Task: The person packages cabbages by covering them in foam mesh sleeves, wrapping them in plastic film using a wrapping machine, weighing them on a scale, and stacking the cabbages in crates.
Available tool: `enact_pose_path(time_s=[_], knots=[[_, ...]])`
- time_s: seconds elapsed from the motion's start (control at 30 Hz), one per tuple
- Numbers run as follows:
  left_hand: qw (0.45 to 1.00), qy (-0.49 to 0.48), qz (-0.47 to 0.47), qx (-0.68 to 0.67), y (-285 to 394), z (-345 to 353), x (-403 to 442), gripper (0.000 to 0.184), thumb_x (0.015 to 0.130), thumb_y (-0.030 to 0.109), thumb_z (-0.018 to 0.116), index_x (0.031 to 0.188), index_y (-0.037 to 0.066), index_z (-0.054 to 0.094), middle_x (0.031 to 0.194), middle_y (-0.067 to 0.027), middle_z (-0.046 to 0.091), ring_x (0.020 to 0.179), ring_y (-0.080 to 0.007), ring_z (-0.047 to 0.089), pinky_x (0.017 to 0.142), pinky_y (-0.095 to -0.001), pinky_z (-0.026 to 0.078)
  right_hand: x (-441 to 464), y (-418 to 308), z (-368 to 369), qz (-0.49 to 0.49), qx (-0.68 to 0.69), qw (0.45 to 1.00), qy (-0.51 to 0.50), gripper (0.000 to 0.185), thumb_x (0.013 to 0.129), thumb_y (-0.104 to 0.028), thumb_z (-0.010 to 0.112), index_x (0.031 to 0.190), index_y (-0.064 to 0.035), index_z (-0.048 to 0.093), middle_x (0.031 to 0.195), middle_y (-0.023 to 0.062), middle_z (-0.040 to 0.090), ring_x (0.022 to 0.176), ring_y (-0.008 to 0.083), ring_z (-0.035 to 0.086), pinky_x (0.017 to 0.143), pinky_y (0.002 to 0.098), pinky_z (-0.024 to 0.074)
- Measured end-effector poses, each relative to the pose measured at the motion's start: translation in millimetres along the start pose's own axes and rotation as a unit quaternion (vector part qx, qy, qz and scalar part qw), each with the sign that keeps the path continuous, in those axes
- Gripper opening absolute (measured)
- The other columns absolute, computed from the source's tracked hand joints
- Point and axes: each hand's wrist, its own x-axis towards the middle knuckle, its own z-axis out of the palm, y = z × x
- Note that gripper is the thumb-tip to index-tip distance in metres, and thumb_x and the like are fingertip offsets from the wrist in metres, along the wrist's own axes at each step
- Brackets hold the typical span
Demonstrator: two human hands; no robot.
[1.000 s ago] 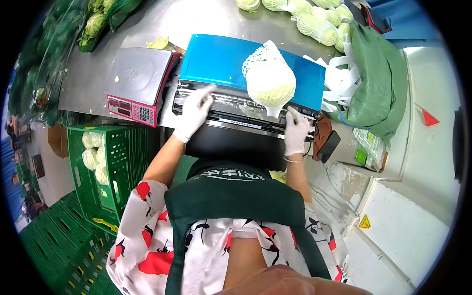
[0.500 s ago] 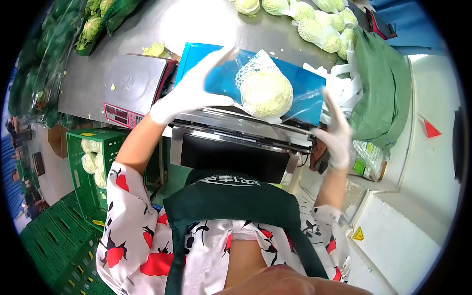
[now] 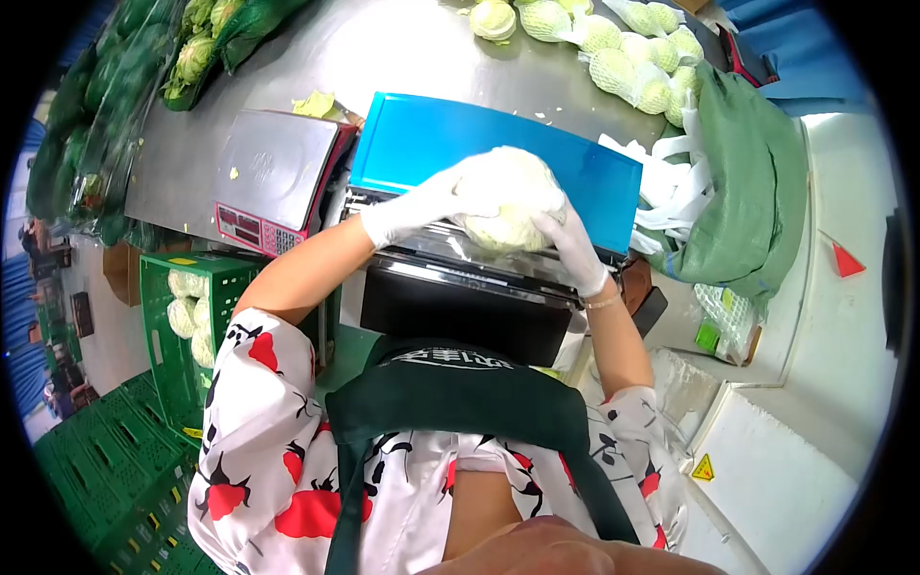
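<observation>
A pale cabbage (image 3: 510, 198) is between my two gloved hands, above the front edge of a blue-topped machine (image 3: 412, 125). My left hand (image 3: 426, 206), in a white glove, grips it from the left. On the lower right side, my white-gloved right hand (image 3: 572, 251) presses against it with the fingers bent round. White net seems to cover part of the cabbage, though blur hides its detail. Clear film (image 3: 460, 247) shows just below it, over the machine's metal front rail.
A red-edged scale (image 3: 278, 172) stands left of the machine. Several netted cabbages (image 3: 613, 72) lie at the back right, beside a green bag (image 3: 743, 192) and white netting (image 3: 676, 187). Green crates (image 3: 172, 355) are at lower left; green mesh sacks (image 3: 254, 29) lie at the back left.
My hands, spread apart on either side before, have closed in on the cabbage. It has shifted slightly toward me, and the film stretched across the blue top has been drawn in.
</observation>
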Motion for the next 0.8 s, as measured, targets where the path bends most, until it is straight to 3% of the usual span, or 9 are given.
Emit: enact_pose_path(time_s=[0.17, 0.23, 0.4, 0.5, 0.63, 0.67, 0.73, 0.77, 0.8], knots=[[0.977, -0.116, -0.116, -0.134, -10.7, 50.0, -92.7, 0.077, 0.096, 0.028, 0.066, 0.155, 0.003, 0.024, 0.152, -0.0135, 0.040, 0.139, -0.0221, 0.039, 0.115, -0.0388, 0.036, -110.2, 7.8, 30.2, 0.138, -0.017, 0.989, -0.041, 0.068, 0.097, -0.036, 0.061, 0.147, 0.0040, 0.037, 0.138, 0.0114, 0.052, 0.126, 0.0175, 0.049, 0.108, 0.0330, 0.0391], [0.979, -0.137, -0.148, -0.037, -48.8, 62.1, -120.4, 0.076, 0.098, 0.032, 0.062, 0.155, 0.002, 0.022, 0.154, -0.0136, 0.037, 0.141, -0.0238, 0.037, 0.117, -0.0396, 0.032, -154.7, 15.9, 38.9, 0.245, -0.062, 0.966, -0.061, 0.069, 0.098, -0.038, 0.059, 0.149, 0.0021, 0.036, 0.137, 0.0115, 0.054, 0.125, 0.0172, 0.050, 0.107, 0.0322, 0.0400], [0.956, -0.098, -0.241, -0.137, -113.6, 65.3, -130.3, 0.075, 0.100, 0.057, 0.047, 0.144, -0.004, 0.045, 0.141, -0.0197, 0.053, 0.128, -0.0217, 0.052, 0.110, -0.0336, 0.039, -160.0, 79.9, 45.3, 0.373, 0.109, 0.921, -0.030, 0.073, 0.099, -0.055, 0.049, 0.151, -0.0057, 0.037, 0.135, 0.0096, 0.057, 0.118, 0.0158, 0.055, 0.098, 0.0340, 0.0456], [0.897, -0.074, -0.362, -0.243, -92.5, 61.7, -129.5, 0.074, 0.103, 0.057, 0.037, 0.150, 0.000, 0.035, 0.148, -0.0152, 0.047, 0.130, -0.0246, 0.052, 0.112, -0.0386, 0.039, -130.5, 91.9, 50.2, 0.405, 0.150, 0.900, -0.068, 0.075, 0.099, -0.062, 0.045, 0.151, -0.0088, 0.039, 0.136, 0.0079, 0.057, 0.116, 0.0155, 0.057, 0.095, 0.0357, 0.0468], [0.911, -0.091, -0.248, -0.317, -112.7, 49.9, -159.6, 0.076, 0.103, 0.059, 0.033, 0.152, 0.001, 0.032, 0.147, -0.0152, 0.049, 0.133, -0.0250, 0.050, 0.114, -0.0398, 0.036, -138.6, 84.7, 44.1, 0.429, 0.225, 0.870, -0.089, 0.073, 0.098, -0.062, 0.046, 0.151, -0.0119, 0.038, 0.137, 0.0053, 0.057, 0.117, 0.0156, 0.057, 0.096, 0.0355, 0.0466], [0.920, -0.105, -0.265, -0.268, -116.7, 38.9, -171.6, 0.066, 0.104, 0.048, 0.044, 0.152, 0.004, 0.034, 0.147, -0.0100, 0.050, 0.132, -0.0214, 0.051, 0.110, -0.0360, 0.041, -151.4, 84.3, 41.0, 0.415, 0.226, 0.880, -0.041, 0.064, 0.098, -0.054, 0.055, 0.147, -0.0132, 0.045, 0.128, 0.0055, 0.063, 0.112, 0.0165, 0.060, 0.093, 0.0341, 0.0482], [0.982, -0.017, -0.155, 0.108, -120.8, 41.3, -194.8, 0.052, 0.100, 0.022, 0.057, 0.147, 0.005, 0.043, 0.124, -0.0177, 0.064, 0.112, -0.0267, 0.064, 0.102, -0.0371, 0.048, -187.8, 95.4, 40.6, 0.214, -0.125, 0.969, 0.018, 0.050, 0.099, -0.044, 0.058, 0.135, -0.0095, 0.055, 0.118, 0.0066, 0.067, 0.101, 0.0159, 0.064, 0.085, 0.0313, 0.0507], [0.950, 0.011, -0.076, 0.303, -121.6, 43.3, -203.6, 0.050, 0.097, 0.016, 0.060, 0.145, 0.006, 0.047, 0.112, -0.0206, 0.069, 0.101, -0.0296, 0.069, 0.097, -0.0380, 0.052, -205.8, 104.6, 41.9, 0.101, -0.298, 0.948, 0.046, 0.043, 0.100, -0.039, 0.060, 0.129, -0.0076, 0.060, 0.112, 0.0072, 0.069, 0.096, 0.0156, 0.066, 0.081, 0.0299, 0.0519], [0.896, 0.063, 0.069, 0.434, -136.3, 40.2, -210.9, 0.043, 0.097, 0.014, 0.058, 0.139, 0.008, 0.053, 0.091, -0.0233, 0.068, 0.083, -0.0352, 0.069, 0.082, -0.0419, 0.057, -219.6, 117.8, 44.4, 0.104, -0.259, 0.954, 0.110, 0.035, 0.100, -0.035, 0.060, 0.120, -0.0061, 0.062, 0.101, 0.0058, 0.069, 0.086, 0.0137, 0.065, 0.074, 0.0279, 0.0505]])
